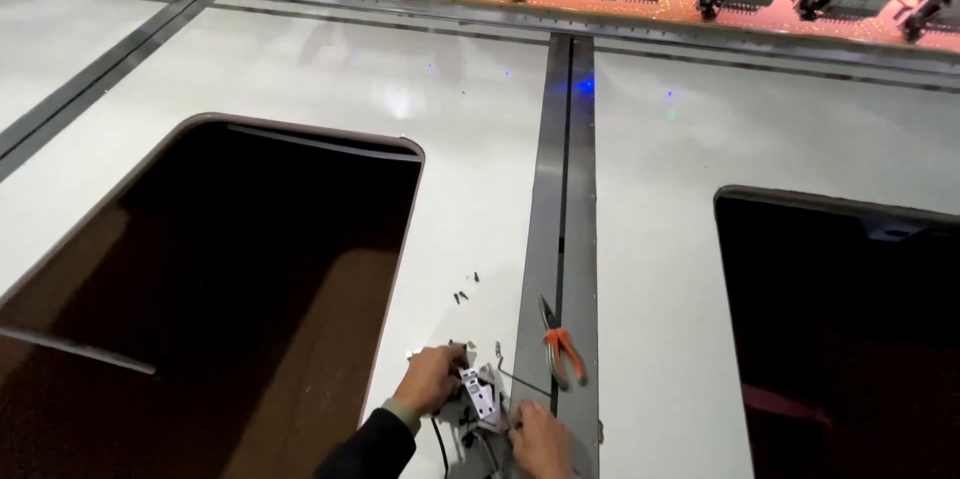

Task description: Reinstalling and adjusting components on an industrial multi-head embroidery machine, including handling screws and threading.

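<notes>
Metal bracket assembly point(480, 399), small and grey with a white plate on it, lies on the white table point(300, 69) at the near edge, just left of the dark metal rail point(560, 189). It lies between the two hands. Its long axis goes from far-left to near-right. The left hand point(428, 379) is on its far-left end with fingers curled over it, so it seems to grip the part, but how firm I cannot tell. The right hand point(540, 439) touches the near-right end; its fingers are bent, and whether they pinch something is not clear. Both hands are about equally near. A thin black cable point(440, 439) hangs from the part toward the near side. Orange-handled pliers point(560, 344) lie on the rail, just far-right of the part. Some small dark screws point(465, 289) lie farther on the table.
</notes>
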